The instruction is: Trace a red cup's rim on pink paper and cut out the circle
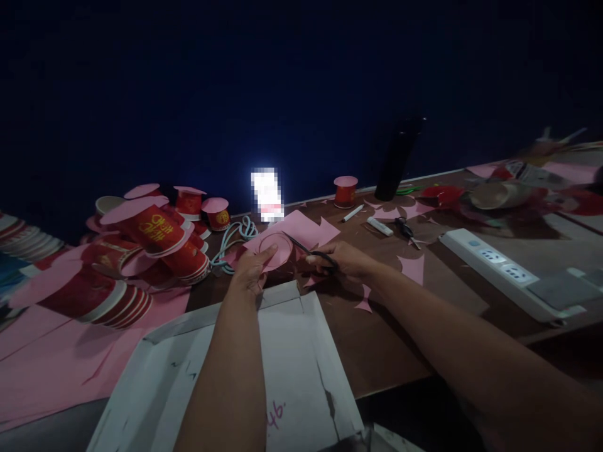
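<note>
Between thumb and fingers, my left hand [252,270] grips a piece of pink paper [281,251] with a circle drawn on it. My right hand [346,259] is closed around the dark handles of a pair of scissors [325,256]. The scissor blades point up and left, alongside the right edge of the paper in my left hand. Just behind my hands lies a larger pink paper sheet [306,227] with pointed corners. Pink paper scraps [364,300] are scattered on the brown table [396,339] around my right hand.
Red paper cups [157,229] topped with pink discs crowd the left side, some stacked. A white open box [301,351] lies under my left forearm. Behind are a coiled cable [230,242], a lit phone [267,193] and a marker [352,213]. A power strip [494,270] lies right.
</note>
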`<state>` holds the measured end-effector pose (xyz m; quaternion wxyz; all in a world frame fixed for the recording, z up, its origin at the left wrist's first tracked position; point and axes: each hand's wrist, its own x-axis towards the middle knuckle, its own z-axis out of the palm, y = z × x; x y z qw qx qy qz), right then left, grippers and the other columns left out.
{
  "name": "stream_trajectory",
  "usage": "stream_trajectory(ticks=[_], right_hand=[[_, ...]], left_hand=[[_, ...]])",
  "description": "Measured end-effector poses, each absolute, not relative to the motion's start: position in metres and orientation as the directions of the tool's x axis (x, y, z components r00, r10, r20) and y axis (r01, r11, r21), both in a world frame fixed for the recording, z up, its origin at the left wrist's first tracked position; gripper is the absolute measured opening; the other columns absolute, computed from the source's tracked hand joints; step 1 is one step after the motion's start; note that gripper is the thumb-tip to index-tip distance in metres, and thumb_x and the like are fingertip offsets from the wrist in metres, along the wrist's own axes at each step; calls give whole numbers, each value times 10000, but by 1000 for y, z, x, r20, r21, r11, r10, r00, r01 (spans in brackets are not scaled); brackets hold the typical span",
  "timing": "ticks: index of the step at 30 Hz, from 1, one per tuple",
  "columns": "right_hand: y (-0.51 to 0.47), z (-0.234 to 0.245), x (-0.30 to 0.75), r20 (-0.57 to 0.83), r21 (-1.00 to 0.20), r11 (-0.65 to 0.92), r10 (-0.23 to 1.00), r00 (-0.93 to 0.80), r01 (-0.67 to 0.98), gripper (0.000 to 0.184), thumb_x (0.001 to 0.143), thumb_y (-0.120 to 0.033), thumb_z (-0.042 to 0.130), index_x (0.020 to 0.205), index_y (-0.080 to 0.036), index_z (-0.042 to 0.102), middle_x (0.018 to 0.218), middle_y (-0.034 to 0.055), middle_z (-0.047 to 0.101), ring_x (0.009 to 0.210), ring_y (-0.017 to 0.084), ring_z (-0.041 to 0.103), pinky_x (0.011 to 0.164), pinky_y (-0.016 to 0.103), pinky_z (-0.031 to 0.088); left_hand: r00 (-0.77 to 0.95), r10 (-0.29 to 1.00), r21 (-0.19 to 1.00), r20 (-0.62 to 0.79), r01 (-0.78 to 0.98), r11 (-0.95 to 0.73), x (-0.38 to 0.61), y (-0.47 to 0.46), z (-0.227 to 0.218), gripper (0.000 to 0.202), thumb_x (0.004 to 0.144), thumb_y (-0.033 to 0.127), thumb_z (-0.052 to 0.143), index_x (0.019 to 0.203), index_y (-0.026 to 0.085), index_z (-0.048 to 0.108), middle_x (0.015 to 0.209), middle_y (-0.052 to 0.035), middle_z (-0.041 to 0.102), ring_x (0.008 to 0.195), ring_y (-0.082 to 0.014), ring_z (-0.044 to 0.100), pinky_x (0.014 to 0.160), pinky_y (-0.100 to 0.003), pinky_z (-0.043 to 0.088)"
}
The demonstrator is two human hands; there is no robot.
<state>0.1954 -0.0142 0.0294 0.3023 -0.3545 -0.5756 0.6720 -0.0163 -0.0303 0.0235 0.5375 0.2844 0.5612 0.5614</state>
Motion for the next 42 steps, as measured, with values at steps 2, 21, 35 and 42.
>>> stream_trajectory(ticks=[2,21,35,42], right_hand=[[-12,29,199,-125,-991,-127,799,-589,39,320,645,-436,769,690,-125,708,561,-22,553,535,75,460,504,203,343],[-8,25,198,-237,-959,-109,813,-532,261,460,690,-599,684,760,-145,723,647,25,660,542,99,524,501,209,342],[-9,27,202,-159,-982,-57,774,-613,183,404,692,-517,726,837,-141,696,623,-7,573,548,85,471,508,217,341],[-11,33,203,-172,-977,-54,775,-608,207,442,678,-534,725,882,-141,711,614,-17,563,552,87,461,509,219,333]], left_hand=[[-260,923,937,-284,-280,210,-17,-31,24,410,558,260,833,915,162,658,794,-42,699,641,-154,661,559,-232,513],[-307,952,1000,-17,-23,10,-10,-25,16,389,556,260,799,905,110,714,825,-81,715,789,-234,664,784,-355,537],[-122,963,950,-242,-232,210,-11,-32,23,387,571,269,816,890,92,687,716,-81,701,608,-193,655,539,-277,535],[-89,946,927,-313,-248,283,-12,-34,27,358,568,242,804,867,94,671,701,-74,692,573,-176,640,488,-249,507]])
